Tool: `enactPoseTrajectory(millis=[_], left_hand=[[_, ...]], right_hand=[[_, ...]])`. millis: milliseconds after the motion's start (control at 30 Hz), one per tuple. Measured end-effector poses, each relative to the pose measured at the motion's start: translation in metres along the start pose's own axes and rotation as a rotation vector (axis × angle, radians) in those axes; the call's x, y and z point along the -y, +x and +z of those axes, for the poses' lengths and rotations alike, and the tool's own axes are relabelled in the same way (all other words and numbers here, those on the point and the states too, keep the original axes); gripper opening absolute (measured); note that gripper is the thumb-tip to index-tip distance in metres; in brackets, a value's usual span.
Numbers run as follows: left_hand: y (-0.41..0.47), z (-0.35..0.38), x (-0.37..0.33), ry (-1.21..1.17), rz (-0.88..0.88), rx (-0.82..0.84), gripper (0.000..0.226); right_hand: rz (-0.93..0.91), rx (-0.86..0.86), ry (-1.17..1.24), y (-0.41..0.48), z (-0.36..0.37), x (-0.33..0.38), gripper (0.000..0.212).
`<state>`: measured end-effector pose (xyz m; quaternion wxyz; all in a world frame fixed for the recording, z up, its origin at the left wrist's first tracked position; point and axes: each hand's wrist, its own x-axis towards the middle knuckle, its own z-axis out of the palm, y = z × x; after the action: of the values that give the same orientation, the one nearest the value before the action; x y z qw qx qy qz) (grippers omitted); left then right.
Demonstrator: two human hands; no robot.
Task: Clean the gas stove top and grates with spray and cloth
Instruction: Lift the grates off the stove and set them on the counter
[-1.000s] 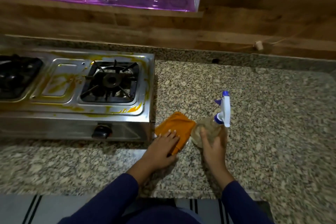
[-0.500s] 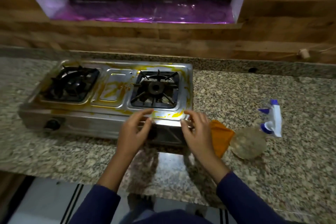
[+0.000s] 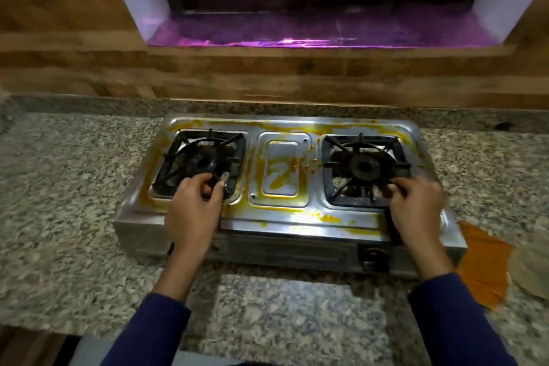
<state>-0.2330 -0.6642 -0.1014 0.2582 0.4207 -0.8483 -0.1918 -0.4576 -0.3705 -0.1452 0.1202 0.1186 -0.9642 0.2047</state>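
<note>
Covering grate corners, left hand (image 3: 191, 211), right hand (image 3: 416, 208)

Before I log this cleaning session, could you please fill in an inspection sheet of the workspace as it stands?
Surface: speckled granite counter, no spills seen on it.
Job's things: steel gas stove streaked with yellow-orange residue; left grate and right grate both seated over their burners; orange cloth flat on the counter right of the stove; spray bottle only partly in view at the right edge.
Clutter: nothing seen.
Grippers: left hand grasps the left grate's front; right hand grasps the right grate's front corner.
Cables: nothing seen.
Surroundings: wood-look wall, window sill lit purple.
</note>
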Motion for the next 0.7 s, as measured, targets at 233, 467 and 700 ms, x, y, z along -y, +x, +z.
enactPoseTrajectory(millis=[233, 467, 700], left_hand=[[0.038, 0.001, -0.001, 0.23, -0.094, 0.259, 0.06], [0.052, 0.014, -0.01, 0.223, -0.219, 0.303, 0.043], [0.053, 0.014, -0.021, 0.177, -0.359, 0.328, 0.038]], right_hand=[[0.126, -0.038, 0.076, -0.007, -0.012, 0.02, 0.018], [0.08, -0.081, 0.079, -0.003, -0.03, 0.034, 0.017], [0.042, -0.164, 0.213, -0.01, -0.043, 0.041, 0.015]])
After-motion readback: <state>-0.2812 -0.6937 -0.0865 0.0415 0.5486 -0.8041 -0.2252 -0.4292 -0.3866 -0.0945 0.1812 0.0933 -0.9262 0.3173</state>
